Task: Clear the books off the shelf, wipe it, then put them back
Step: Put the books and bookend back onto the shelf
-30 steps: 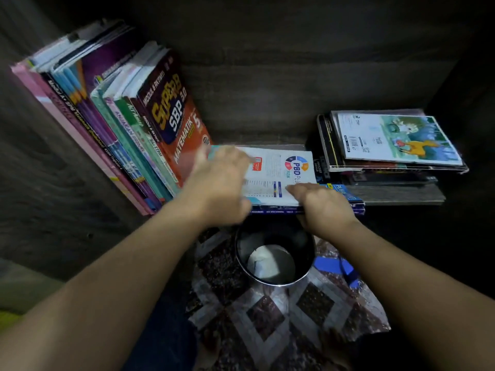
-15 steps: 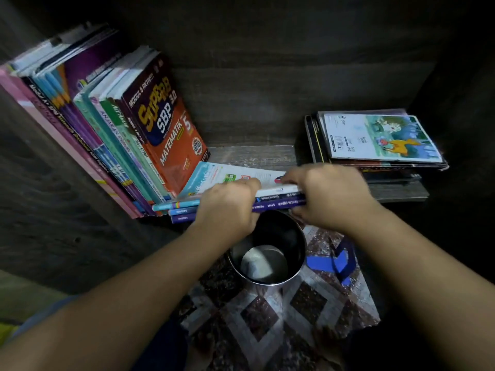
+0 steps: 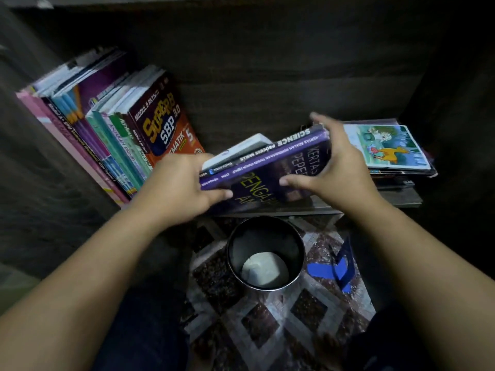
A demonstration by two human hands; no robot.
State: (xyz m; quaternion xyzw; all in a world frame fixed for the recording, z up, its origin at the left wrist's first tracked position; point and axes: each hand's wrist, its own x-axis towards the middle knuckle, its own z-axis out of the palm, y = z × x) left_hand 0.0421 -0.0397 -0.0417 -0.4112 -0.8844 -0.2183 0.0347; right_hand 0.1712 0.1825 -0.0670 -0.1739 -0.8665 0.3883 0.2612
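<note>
Dark wooden shelf [image 3: 401,200], dim all around. On the left side, a row of books [image 3: 107,135] leaning over against the side wall [image 3: 40,162], with an orange maths book [image 3: 171,135] at the front of the row. On the right side, a flat pile [image 3: 388,148] with a picture of a yellow animal on top. Between the two, a bundle of books [image 3: 257,162] tilted up, right end higher, purple cover facing out, white book at the back. Left hand [image 3: 176,188] gripping the low left end of the bundle, thumb across the purple cover. Right hand [image 3: 340,170] gripping the high right end, thumb on the cover and fingers over the top edge. Too blurry to tell if the bundle touches the shelf. Below the shelf, a round metal pot [image 3: 234,253] on a patterned mat [image 3: 267,328], with a white cloth [image 3: 265,269] inside. Just beside the pot, a blue shape [image 3: 329,271] on the mat
</note>
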